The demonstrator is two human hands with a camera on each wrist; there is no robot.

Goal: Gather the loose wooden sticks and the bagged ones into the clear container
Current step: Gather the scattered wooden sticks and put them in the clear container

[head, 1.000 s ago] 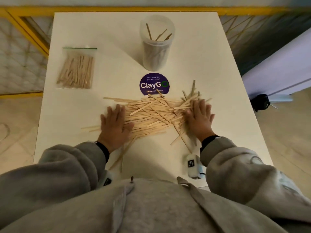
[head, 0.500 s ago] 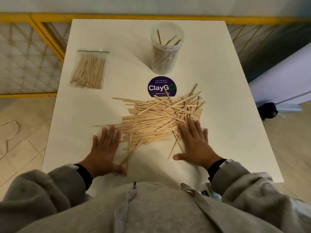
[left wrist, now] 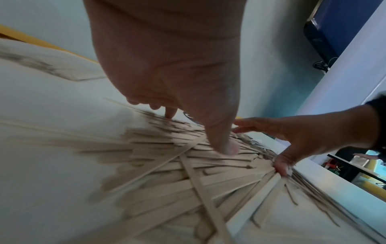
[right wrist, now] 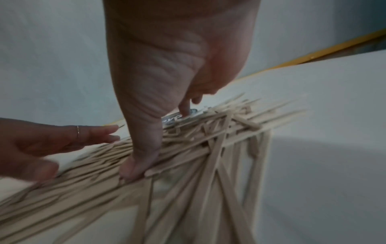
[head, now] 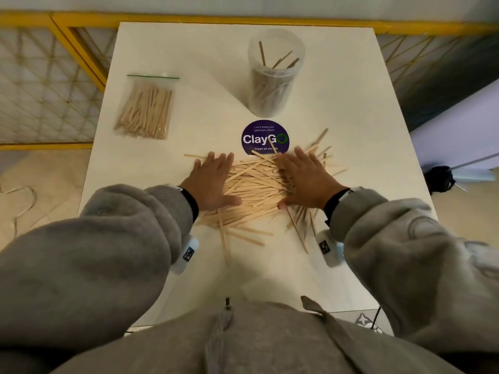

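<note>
The left hand [head: 213,182] lies flat, palm down, with fingers stretched out, pressing on the left end of the pile of loose wooden sticks [head: 256,190]. The right hand [head: 305,179] lies the same way on the pile's right end, fingers straight and spread, holding nothing. In the wrist views each thumb presses down on the sticks, and the left hand [right wrist: 41,145] wears a thin ring. Between the two hands the sticks lie mostly lengthwise from hand to hand, crossing one another; a few strays stick out from the pile toward the person and some fan out beyond the right hand. Grey sleeves [head: 140,228] cover both arms.

Just beyond the pile, a round purple sticker [head: 265,137] marked "ClayGo" sits on the white counter [head: 351,109], and one stick overlaps its near edge. Beyond the sticker stands the clear container [head: 272,74], upright and open, with some sticks already in it. Well to the left of the container lies the bag of sticks [head: 147,109], flat, its green-edged seal away from the person. A yellow-framed fence [head: 67,33] runs behind the counter.
</note>
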